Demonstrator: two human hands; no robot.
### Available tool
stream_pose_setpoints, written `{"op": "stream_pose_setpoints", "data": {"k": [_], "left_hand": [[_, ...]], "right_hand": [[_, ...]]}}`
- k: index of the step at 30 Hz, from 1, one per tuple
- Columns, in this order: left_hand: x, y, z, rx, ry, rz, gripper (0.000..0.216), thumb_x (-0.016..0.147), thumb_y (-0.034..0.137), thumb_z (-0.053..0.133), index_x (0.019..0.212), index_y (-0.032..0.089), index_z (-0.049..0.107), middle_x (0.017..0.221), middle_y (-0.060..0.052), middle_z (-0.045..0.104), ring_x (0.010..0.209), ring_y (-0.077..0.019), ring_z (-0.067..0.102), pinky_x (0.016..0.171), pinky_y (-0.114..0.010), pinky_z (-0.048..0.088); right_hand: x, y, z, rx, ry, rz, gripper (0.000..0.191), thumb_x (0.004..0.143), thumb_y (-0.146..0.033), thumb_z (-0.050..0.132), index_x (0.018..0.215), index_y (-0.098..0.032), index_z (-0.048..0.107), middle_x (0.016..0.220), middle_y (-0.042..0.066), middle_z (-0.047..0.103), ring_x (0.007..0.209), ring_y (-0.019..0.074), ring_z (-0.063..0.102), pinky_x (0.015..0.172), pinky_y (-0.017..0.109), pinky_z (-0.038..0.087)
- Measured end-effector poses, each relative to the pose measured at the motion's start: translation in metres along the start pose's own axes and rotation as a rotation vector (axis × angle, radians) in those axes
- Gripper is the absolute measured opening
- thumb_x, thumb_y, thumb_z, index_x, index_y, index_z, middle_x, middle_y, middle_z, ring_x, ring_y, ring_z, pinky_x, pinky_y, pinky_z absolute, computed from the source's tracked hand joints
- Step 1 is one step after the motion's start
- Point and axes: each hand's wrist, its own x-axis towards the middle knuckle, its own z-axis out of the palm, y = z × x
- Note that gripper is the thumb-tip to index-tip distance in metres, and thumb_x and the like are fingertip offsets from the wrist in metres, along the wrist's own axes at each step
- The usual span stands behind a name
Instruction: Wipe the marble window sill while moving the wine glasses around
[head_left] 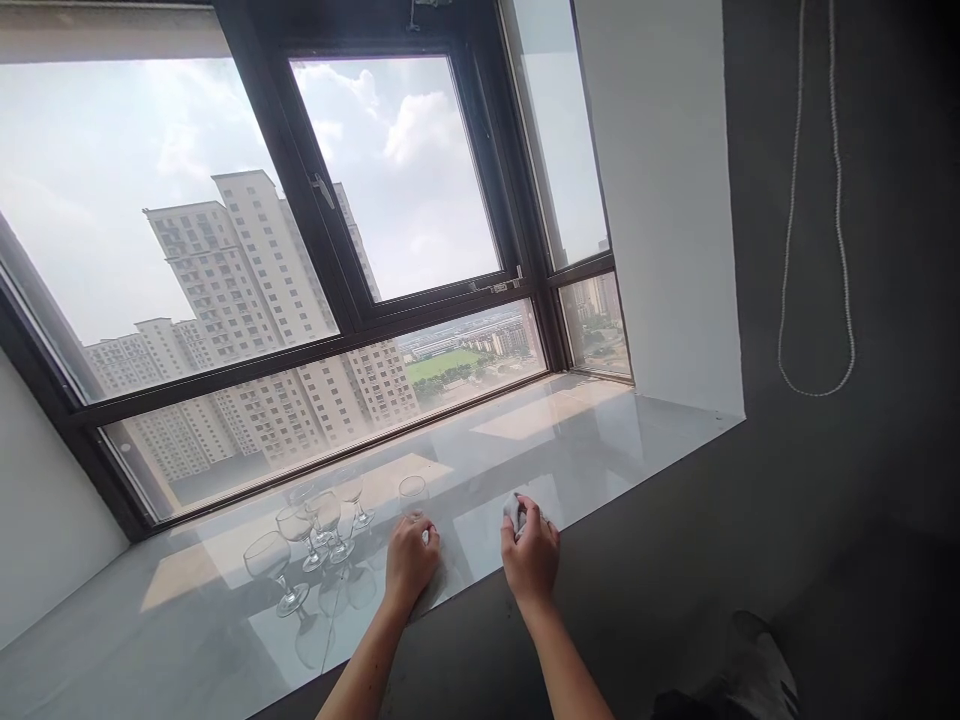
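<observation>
Single wine glass: its bowl [413, 492] shows just beyond the left hand [411, 555], on the side toward the window; stem and foot are mostly hidden.
Long axis: the bowl appears roughly upright; the hidden stem keeps the full line from being followed.
Nearer hand: the left, right against the glass in the view; the right hand [531, 545] lies well to its right.
Left fingers: curled well in, knuckles up; whether they grip the glass's stem or only rest in front of it cannot be told.
Right fingers: closed around a crumpled pale cloth [514, 508], which pokes out past thumb and forefinger.
Grouped wine glasses [326, 512]: standing close together, left of the left hand.
Glossy windowsill [600, 475]: beneath both hands, stretching beyond them to the window [360, 325].
</observation>
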Motion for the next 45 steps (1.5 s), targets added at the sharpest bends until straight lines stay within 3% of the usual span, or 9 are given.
{"op": "stream_pose_setpoints", "data": {"k": [10,45], "left_hand": [[-0.0003,0.0004,-0.0006,-0.015,-0.017,-0.018,0.028,0.085,0.023,0.045,0.074,0.019,0.070,0.096,-0.009,0.069,0.101,-0.0252,0.059,0.089,-0.036,0.043],[-0.0013,0.0017,-0.0024,-0.025,-0.003,-0.010,0.029,0.085,0.025,0.044,0.073,0.020,0.069,0.093,-0.009,0.068,0.097,-0.0243,0.060,0.085,-0.034,0.044]], "right_hand": [[0.0008,-0.0028,-0.0022,-0.007,-0.002,0.011,0.032,0.087,-0.033,0.045,0.114,-0.019,0.054,0.104,0.009,0.067,0.095,0.0243,0.059,0.093,0.039,0.036],[0.0000,-0.0035,-0.0013,-0.002,-0.006,0.026,0.031,0.088,-0.035,0.044,0.114,-0.020,0.054,0.102,0.009,0.067,0.093,0.0240,0.059,0.093,0.039,0.036]]}}
